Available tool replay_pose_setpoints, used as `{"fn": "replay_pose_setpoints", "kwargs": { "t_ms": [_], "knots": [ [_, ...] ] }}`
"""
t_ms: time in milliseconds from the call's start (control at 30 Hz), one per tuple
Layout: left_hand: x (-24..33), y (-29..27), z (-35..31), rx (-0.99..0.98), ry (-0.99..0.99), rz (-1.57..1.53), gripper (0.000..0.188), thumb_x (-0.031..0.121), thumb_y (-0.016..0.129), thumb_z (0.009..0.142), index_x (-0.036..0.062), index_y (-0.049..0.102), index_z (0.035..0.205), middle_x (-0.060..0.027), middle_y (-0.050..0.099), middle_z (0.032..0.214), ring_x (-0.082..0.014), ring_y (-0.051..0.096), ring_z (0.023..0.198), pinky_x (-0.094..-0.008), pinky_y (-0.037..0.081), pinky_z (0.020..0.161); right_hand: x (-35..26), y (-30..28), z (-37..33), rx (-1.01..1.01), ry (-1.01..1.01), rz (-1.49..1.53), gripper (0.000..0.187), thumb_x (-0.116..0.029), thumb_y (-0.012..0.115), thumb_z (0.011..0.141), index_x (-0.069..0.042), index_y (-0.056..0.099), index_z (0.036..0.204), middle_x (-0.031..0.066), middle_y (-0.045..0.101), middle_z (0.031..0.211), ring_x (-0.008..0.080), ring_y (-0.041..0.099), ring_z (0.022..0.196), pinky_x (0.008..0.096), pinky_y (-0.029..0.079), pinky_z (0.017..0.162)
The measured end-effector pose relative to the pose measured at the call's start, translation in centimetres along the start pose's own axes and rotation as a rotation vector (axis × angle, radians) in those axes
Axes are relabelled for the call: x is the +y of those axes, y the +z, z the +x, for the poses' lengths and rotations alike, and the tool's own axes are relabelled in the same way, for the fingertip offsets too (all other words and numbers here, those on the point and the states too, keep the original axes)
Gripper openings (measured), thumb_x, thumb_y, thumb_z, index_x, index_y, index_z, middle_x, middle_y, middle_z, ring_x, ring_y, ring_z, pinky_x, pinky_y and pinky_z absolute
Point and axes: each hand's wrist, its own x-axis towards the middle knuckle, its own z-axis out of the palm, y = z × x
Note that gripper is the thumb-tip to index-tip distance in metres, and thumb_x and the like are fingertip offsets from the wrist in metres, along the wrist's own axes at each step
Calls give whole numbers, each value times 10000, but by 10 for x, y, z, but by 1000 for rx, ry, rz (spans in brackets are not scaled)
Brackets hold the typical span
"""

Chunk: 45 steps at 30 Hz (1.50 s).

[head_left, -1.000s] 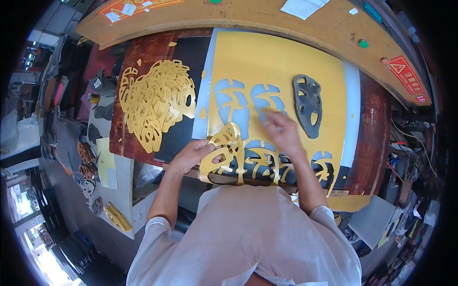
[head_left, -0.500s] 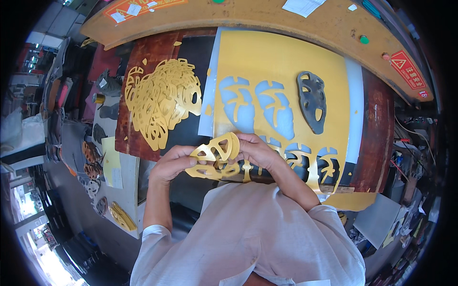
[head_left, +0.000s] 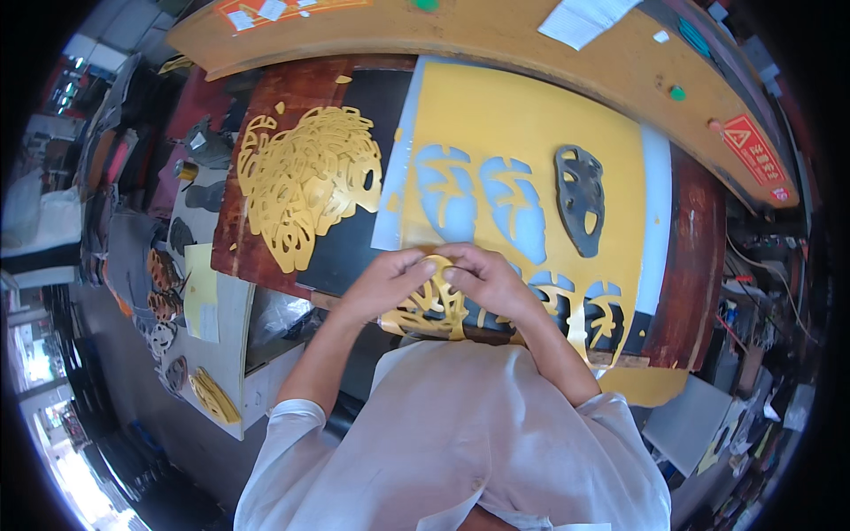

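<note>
My left hand (head_left: 391, 276) and my right hand (head_left: 487, 280) meet at the near edge of the work surface. Between them they grip yellow openwork cutouts (head_left: 440, 281), partly covered by my fingers; how many pieces cannot be made out. Beneath and beyond lies a yellow sheet (head_left: 531, 102) with shoe-upper-shaped holes cut through it, its near edge hanging over the front. A dark cutting die (head_left: 580, 202) of matching shape rests on the sheet, right of the holes. Left of it spreads a big heap of similar yellow cutouts (head_left: 305, 186).
An orange machine beam (head_left: 496, 44) spans the far side, with a red warning label (head_left: 754, 146) at its right. On the left, a side table (head_left: 232, 354) carries a yellow paper (head_left: 202, 283), shoe parts and a stack of yellow pieces (head_left: 213, 396). A grey panel (head_left: 691, 423) stands lower right.
My left hand has moved right and closed in against my right hand. The yellow cutouts, spread open before, are now mostly covered between my fingers. The view has shifted slightly.
</note>
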Motion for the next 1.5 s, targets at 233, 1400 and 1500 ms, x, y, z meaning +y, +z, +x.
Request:
{"fn": "replay_pose_setpoints", "kwargs": {
  "t_ms": [233, 1400, 1500],
  "knots": [
    [5, 54, 8, 157, 133, -80, 370, 312, 598, 1146, -2, 715, 989, 32, 533, 681, -42, 479, 658, -284, 428, 574, -11, 4, -21, 305, -102, -270, 276, -201, 754, 1035, 13, 745, 1209, 59, 713, 856, 130, 642, 748, 316, 544, 700],
    [-20, 159, 189, 161, 784, 951, 488, 240, 736, 965, -25, 651, 1365, -240, 605, 1460, -443, 507, 1442, -569, 345, 1252, 49, -212, -27, 898, -8, -517, 725, -290, 882, 725, -58, 729, 1395, 208, 513, 1611, 371, 533, 1463, 435, 455, 1203],
    [5, 179, 241, 255, 817, 1048, 606, 308, 756, 941, -40, 617, 1418, -255, 561, 1526, -436, 459, 1493, -572, 289, 1283, 27, -220, -64, 970, -9, -354, 692, -218, 888, 739, -13, 730, 1381, 186, 560, 1580, 300, 553, 1456, 386, 446, 1201]
  ]
}}
